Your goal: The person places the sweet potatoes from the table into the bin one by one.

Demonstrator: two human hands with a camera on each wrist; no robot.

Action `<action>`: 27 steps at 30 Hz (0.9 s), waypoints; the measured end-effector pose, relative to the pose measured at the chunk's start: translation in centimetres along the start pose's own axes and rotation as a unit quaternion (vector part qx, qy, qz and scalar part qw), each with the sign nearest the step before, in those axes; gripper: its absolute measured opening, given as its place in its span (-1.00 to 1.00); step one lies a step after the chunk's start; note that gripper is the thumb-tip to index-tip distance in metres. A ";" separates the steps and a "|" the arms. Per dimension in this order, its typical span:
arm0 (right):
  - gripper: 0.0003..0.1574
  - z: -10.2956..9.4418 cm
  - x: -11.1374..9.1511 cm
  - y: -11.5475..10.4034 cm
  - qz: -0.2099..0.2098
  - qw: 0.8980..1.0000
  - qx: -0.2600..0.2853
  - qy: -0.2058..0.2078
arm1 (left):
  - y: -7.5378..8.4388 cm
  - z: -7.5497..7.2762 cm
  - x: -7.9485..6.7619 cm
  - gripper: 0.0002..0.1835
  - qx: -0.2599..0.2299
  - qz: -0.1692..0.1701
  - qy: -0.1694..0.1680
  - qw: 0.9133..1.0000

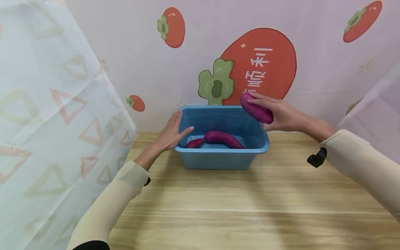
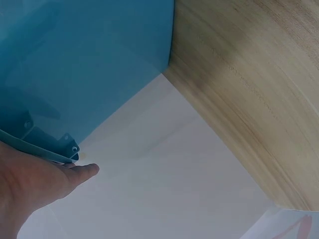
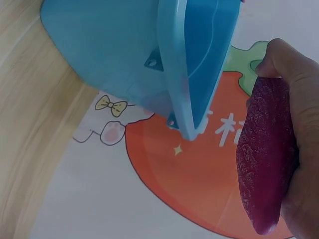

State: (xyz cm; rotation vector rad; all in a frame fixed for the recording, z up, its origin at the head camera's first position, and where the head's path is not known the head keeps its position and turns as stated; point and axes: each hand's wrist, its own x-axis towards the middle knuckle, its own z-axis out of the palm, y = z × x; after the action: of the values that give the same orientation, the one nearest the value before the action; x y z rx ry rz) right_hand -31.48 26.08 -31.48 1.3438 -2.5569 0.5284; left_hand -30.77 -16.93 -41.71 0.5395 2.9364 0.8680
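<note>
A blue plastic bin (image 1: pixel 218 159) stands on the table against the back wall. Two purple sweet potatoes lie in it: a long curved sweet potato (image 1: pixel 223 138) and a smaller sweet potato (image 1: pixel 195 143), both partly hidden by the front wall. My right hand (image 1: pixel 282 113) grips another purple sweet potato (image 3: pixel 266 154) above the bin's right rim. On the left, my left hand (image 1: pixel 171 133) rests on the rim with straight fingers and the thumb stretched over the inside. The left wrist view shows the same hand (image 2: pixel 45 181) along the bin's edge.
Light wood-grain table (image 1: pixel 218 208) extends in front of the bin. Behind it hangs a pale backdrop (image 1: pixel 125 52) printed with red fruits and white characters. A white sheet with triangle prints (image 1: pixel 62 121) slopes down along the left side.
</note>
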 end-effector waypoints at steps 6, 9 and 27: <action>0.31 0.3 0.9 -0.4 0.009 1.000 0.003 -0.009 | 0.0 0.1 0.1 0.11 0.005 0.000 0.002 1.000; 0.29 0.5 1.3 -0.7 0.012 1.000 0.011 -0.011 | 0.0 0.1 0.1 0.11 0.006 0.001 0.002 1.000; 0.28 1.2 3.6 -1.4 -0.011 0.999 0.034 -0.029 | -0.1 0.3 0.2 0.10 0.006 0.005 0.005 1.000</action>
State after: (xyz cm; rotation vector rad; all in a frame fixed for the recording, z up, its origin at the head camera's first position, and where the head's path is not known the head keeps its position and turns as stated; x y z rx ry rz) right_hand -32.34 22.16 -31.08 1.4292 -2.5884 0.5859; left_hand -30.98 -16.82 -41.97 0.5522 2.9512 0.8571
